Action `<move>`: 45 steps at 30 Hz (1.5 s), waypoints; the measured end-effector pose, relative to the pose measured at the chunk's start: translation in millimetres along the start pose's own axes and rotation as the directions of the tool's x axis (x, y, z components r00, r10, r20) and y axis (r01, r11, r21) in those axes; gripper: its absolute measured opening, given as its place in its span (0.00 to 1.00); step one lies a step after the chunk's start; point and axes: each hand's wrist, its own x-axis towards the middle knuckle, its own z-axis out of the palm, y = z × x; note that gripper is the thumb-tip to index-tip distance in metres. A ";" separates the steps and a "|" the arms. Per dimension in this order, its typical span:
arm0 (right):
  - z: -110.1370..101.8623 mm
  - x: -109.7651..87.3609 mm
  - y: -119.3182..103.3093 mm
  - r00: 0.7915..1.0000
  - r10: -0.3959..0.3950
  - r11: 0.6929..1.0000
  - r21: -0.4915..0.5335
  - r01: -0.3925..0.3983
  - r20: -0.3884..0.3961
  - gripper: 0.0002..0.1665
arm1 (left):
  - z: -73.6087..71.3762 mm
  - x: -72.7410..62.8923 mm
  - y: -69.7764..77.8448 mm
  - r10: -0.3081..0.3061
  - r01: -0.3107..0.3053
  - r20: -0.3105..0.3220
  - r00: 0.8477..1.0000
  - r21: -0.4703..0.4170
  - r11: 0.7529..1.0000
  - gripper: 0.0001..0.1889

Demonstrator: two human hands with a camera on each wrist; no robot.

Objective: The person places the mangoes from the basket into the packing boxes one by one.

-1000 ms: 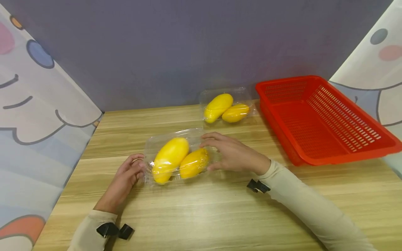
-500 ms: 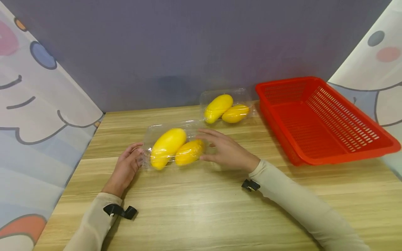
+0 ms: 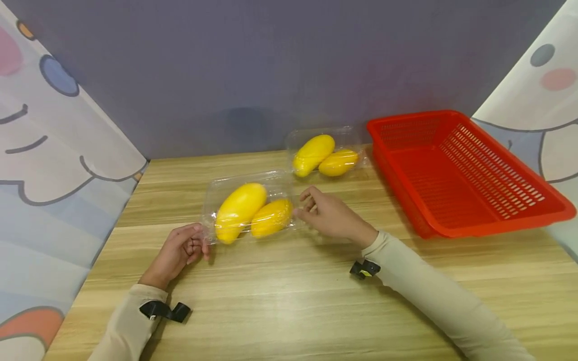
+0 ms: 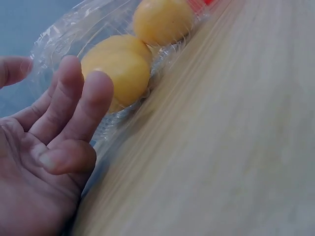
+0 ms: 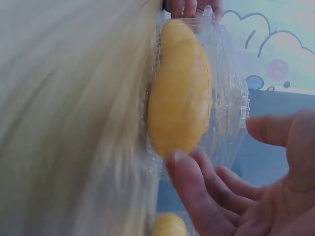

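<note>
A clear plastic clamshell box [image 3: 279,186] lies on the table between the two hands, its lid down over two mangoes. The larger mango [image 3: 241,208] is at the left, the smaller mango [image 3: 272,218] at the right. My left hand [image 3: 178,250] is at the box's near left corner, one fingertip right at the plastic and the other fingers loosely bent. At the right end is my right hand [image 3: 331,213], its thumb and fingers spread apart in the right wrist view, with fingertips close to the plastic.
A second clear box [image 3: 349,134] with two mangoes stands behind, against the grey back panel [image 3: 203,75]. To the right stands a red plastic basket [image 3: 406,195] with slotted sides. Cartoon-printed sheets [image 3: 54,150] border the wooden table [image 3: 271,306].
The box in front has shifted away from me and slightly left, then come to rest. My right fingers have drawn back from its lid; my left hand has dropped lower along its corner.
</note>
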 end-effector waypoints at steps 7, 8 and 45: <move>3.5 2.0 0.3 0.982 0.134 0.975 0.161 -0.155 0.133 0.20 | 5.5 4.7 -0.9 -0.003 0.006 -0.068 0.998 0.039 0.999 0.21; 4.1 2.4 0.5 0.981 0.136 0.969 0.186 -0.160 0.138 0.19 | 6.3 5.1 -1.6 -0.007 0.010 -0.083 0.997 0.043 0.999 0.20; 9.5 5.4 8.3 0.928 0.122 0.901 0.353 -0.252 0.352 0.18 | 13.3 -2.3 2.8 -0.146 0.146 -0.004 0.989 0.026 0.989 0.19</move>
